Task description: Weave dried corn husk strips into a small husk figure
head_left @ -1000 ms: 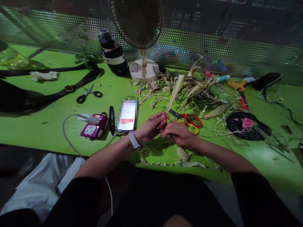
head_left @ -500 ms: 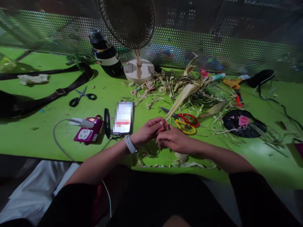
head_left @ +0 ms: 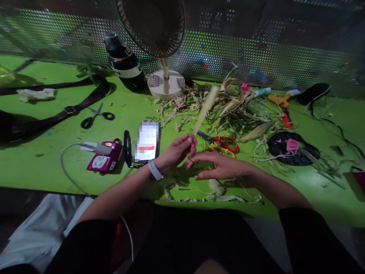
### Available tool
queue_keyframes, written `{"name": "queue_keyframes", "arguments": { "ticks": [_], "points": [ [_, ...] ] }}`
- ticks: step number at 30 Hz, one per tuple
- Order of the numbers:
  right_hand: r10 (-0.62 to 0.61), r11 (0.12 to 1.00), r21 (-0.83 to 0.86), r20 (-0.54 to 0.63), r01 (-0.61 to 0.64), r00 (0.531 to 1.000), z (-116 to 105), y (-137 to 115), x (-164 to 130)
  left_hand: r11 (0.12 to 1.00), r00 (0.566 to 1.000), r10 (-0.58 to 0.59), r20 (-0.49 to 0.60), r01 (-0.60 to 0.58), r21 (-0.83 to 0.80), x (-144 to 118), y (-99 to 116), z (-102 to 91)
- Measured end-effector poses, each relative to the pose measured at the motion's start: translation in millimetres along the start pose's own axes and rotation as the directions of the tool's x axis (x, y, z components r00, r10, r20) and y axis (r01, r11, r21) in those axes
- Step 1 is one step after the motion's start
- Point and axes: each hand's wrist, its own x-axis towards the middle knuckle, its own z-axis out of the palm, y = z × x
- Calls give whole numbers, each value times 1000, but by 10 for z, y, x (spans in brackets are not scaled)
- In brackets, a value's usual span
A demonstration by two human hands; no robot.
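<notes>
Far left on my feed, a dark strap (head_left: 85, 102) lies on the green table (head_left: 42, 167), with black-handled scissors (head_left: 97, 115) just beside it. Next come a purple plug adapter (head_left: 116, 156) with a charger plugged in, then a lit phone (head_left: 147, 140), and behind them a desk fan (head_left: 166, 85). At the centre I see the left hand (head_left: 179, 151) pinching the lower end of a pale husk strip (head_left: 205, 109), which points up and away from the table edge. Half a second ago the strip leaned right and showed its broad face; now it stands steeper and narrower, so I judge it has been turned. The right hand (head_left: 221, 166) has loosened too, its thumb parted from the fingers, leaving the left apparently bearing the strip alone; whether the right fingertips touch the strip's tail I cannot tell. Beyond lie red-and-yellow-handled scissors (head_left: 226, 144), a heap of dry husks (head_left: 228, 108) and, rightmost, an orange glue gun (head_left: 278, 100).
</notes>
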Motion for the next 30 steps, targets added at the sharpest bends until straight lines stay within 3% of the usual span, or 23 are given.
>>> {"name": "queue_keyframes", "arguments": {
  "ticks": [2,4,6,9,11,14,21,24,27,30],
  "points": [
    [-17,980,-196,-189,-21,982,-130,61,-97,978,983,112,-148,-135,-156,39,55,-31],
    [53,942,-285,-388,-174,920,-263,159,-191,971,975,106,-197,-145,-191,70,108,-56],
    [158,891,-301,-495,-339,855,-370,277,-262,967,966,109,-234,-158,-202,92,140,-77],
    [363,650,-507,-447,-566,817,-438,420,-316,959,952,131,-276,-192,-208,116,139,-105],
    [443,521,-630,-377,-576,813,-429,462,-321,956,942,160,-296,-222,-192,131,119,-122],
    [492,462,-692,-321,-555,809,-387,453,-287,950,909,225,-350,-285,-129,154,87,-132],
    [569,412,-639,-375,-649,732,-360,448,-166,934,828,334,-450,-354,41,216,79,-104],
    [593,458,-508,-437,-730,677,-384,553,-191,899,773,431,-466,-412,149,305,116,-141],
    [607,578,-304,-459,-757,648,-429,664,-245,806,643,589,-489,-509,302,440,186,-212],
    [581,751,-84,-387,-655,716,-477,674,-303,666,501,745,-441,-593,452,570,267,-281]
  ]
}}
